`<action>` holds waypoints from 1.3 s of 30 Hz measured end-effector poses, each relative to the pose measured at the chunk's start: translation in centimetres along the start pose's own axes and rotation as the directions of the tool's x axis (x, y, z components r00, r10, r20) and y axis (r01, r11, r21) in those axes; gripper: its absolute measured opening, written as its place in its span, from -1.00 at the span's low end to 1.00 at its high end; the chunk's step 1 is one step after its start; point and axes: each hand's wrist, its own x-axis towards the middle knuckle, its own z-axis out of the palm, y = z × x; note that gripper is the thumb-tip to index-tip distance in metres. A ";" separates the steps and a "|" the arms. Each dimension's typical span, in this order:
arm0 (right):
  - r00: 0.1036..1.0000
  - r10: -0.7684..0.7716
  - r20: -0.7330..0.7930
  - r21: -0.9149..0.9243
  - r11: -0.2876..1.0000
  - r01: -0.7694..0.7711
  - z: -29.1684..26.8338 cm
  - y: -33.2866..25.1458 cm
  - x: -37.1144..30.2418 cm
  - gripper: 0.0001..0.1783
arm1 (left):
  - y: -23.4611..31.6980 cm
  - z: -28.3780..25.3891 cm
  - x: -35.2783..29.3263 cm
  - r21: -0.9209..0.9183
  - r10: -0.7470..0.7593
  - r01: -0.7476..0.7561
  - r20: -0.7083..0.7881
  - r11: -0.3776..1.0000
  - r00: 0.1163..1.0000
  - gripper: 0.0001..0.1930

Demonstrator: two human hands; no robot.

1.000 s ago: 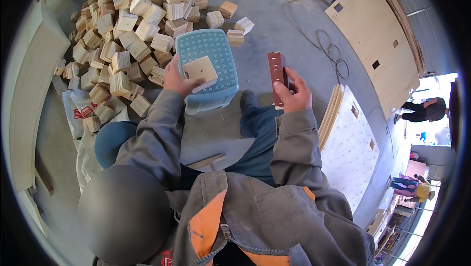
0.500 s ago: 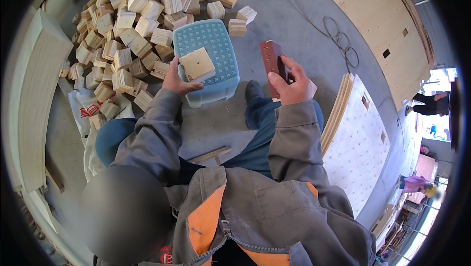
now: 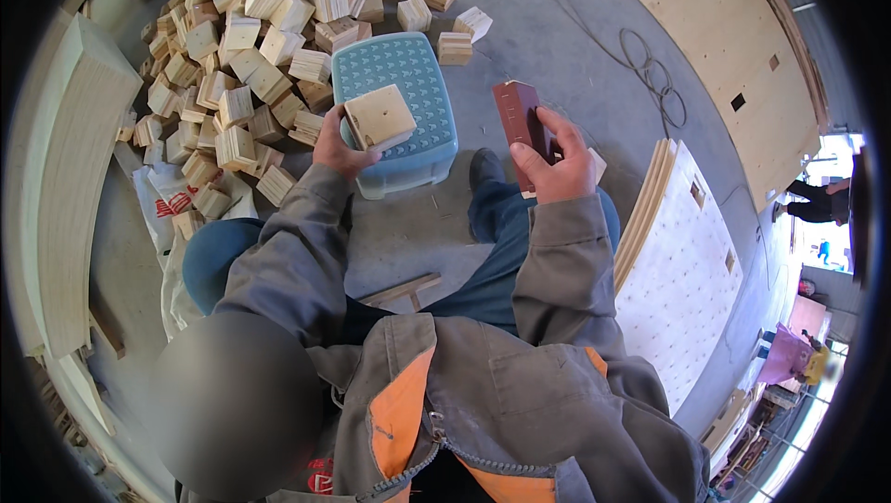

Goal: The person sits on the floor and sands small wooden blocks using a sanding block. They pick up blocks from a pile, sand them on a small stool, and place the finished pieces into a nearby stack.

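One hand (image 3: 342, 149) holds a block (image 3: 379, 115); red lettering (image 3: 174, 205) marks a sack (image 3: 150, 189)

Wooden block (image 3: 380, 118): pale, squarish, layered edges, small dark spots on the broad upper face. Sits askew over the near-left part of the blue stool (image 3: 432, 99) top, gripped at its left side by the left hand (image 3: 342, 148); contact with stool not discernible. Dark red bar-shaped object (image 3: 520, 118): narrow, light marks on one face; tilted in right hand (image 3: 564, 164), right of stool, apart from it.
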 end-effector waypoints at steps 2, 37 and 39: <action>1.000 -0.012 0.011 -0.012 1.000 0.012 0.0 -0.1 0.1 -0.31 | 0.2 -0.2 0.1 0.061 0.037 -0.036 -0.024 0.997 0.999 0.06; 0.995 0.005 0.104 -0.085 0.996 0.004 0.6 -1.3 -0.3 -0.26 | 2.8 0.3 0.1 0.096 -0.015 0.014 0.002 0.995 1.000 0.19; 0.994 0.010 0.111 -0.070 0.998 -0.003 0.7 -1.4 -0.3 -0.25 | 2.8 0.1 0.0 0.068 -0.034 0.033 0.008 0.997 0.999 0.19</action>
